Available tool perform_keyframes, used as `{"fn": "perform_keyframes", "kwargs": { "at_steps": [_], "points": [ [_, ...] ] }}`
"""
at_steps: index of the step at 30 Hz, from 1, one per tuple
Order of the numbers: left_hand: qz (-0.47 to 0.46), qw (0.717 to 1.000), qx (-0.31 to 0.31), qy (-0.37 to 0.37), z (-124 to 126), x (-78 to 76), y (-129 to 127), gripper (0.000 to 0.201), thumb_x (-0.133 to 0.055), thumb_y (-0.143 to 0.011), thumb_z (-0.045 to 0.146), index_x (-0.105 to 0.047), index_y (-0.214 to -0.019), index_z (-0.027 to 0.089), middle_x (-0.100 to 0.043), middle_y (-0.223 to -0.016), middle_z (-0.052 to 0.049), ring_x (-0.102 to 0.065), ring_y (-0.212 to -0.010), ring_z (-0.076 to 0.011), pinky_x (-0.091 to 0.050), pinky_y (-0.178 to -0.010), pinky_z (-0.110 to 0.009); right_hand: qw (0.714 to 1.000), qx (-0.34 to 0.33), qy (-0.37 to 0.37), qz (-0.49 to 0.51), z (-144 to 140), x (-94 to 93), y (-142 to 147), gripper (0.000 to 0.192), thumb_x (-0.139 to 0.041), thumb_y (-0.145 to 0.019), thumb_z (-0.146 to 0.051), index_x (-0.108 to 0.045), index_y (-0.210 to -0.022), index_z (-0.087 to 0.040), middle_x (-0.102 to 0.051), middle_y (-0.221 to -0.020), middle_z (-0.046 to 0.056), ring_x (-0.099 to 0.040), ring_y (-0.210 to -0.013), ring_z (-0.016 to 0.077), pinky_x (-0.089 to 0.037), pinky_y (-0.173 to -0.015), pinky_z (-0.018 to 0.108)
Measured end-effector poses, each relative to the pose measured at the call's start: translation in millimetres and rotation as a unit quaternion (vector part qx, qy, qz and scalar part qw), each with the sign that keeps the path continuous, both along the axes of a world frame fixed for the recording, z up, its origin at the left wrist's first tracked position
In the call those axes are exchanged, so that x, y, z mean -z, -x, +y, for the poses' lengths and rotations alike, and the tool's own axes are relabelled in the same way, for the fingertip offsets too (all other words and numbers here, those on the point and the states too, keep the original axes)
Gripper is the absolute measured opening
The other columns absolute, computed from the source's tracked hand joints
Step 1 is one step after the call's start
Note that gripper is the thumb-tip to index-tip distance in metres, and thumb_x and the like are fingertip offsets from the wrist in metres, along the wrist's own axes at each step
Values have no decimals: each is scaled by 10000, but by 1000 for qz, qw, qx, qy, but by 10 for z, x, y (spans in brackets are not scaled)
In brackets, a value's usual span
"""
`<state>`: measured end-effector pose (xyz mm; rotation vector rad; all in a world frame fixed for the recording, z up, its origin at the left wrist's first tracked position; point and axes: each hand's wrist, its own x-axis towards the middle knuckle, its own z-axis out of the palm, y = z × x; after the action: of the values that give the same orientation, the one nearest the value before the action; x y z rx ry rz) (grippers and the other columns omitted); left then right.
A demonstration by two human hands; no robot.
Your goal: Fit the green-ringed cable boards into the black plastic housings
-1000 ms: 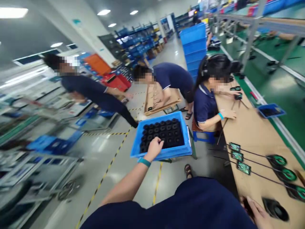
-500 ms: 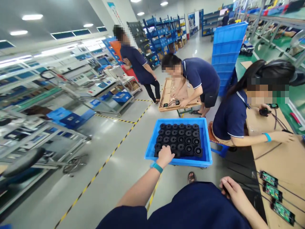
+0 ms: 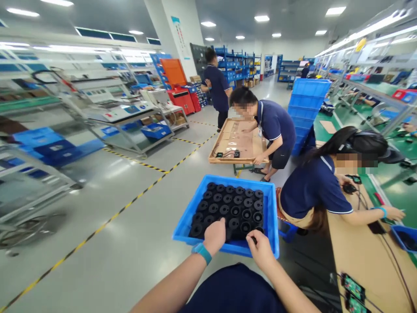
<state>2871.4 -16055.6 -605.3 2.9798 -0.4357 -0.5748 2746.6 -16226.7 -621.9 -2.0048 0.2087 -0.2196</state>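
A blue plastic bin (image 3: 273, 217) in front of me holds rows of black round parts (image 3: 224, 210) with holes in their tops. My left hand (image 3: 215, 238), wearing a teal wristband, is inside the bin's near side. Its fingers are curled around a black round part, mostly hidden behind the hand. Over the near right corner is my right hand (image 3: 261, 251). Its thumb and forefinger are pinched together on something small and dark, too hidden to name.
To the right, a seated co-worker (image 3: 317, 187) handles cabled parts at a workbench (image 3: 348, 243). Green circuit boards (image 3: 353, 287) lie on its near end. Ahead, another co-worker (image 3: 276, 124) bends over a wooden-edged cart (image 3: 239, 161). Blue bins (image 3: 306, 104) are stacked behind; someone stands farther back.
My right hand has moved left from beside the bench to the bin's near corner. My left hand stays at the parts. The view has turned, and the bin appears lower and further left.
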Motion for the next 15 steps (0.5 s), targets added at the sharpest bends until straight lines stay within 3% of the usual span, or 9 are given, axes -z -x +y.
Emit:
{"fn": "perform_keyframes", "kwargs": {
  "at_steps": [4,9,15],
  "points": [
    [0,1000,-24,4,6,59,23,460,-553,-828,103,-513,-1286,102,-697,-1106,-217,-678,-1065,-337,-504,-858,-411,999,36,-4,-2,-82,37,212,209,-492,-934,-323,-639,-849,-201,-679,-852,53,-627,-831,208,-445,-778,312],
    [-7,999,-52,4,30,73,-19,471,-570,-799,130,-500,-1265,109,-689,-1100,-219,-669,-1069,-351,-493,-801,-387,997,63,-46,23,-252,-73,615,260,-508,-927,-382,-648,-814,-193,-667,-791,44,-614,-775,205,-431,-735,307],
    [-30,997,-51,44,203,-188,-123,301,-611,-768,203,-530,-1058,181,-688,-916,-104,-679,-896,-271,-443,-680,-306,984,136,-110,36,-639,-88,1137,369,-535,-919,-518,-642,-808,-183,-619,-718,32,-568,-716,196,-435,-692,306]
  ]
}}
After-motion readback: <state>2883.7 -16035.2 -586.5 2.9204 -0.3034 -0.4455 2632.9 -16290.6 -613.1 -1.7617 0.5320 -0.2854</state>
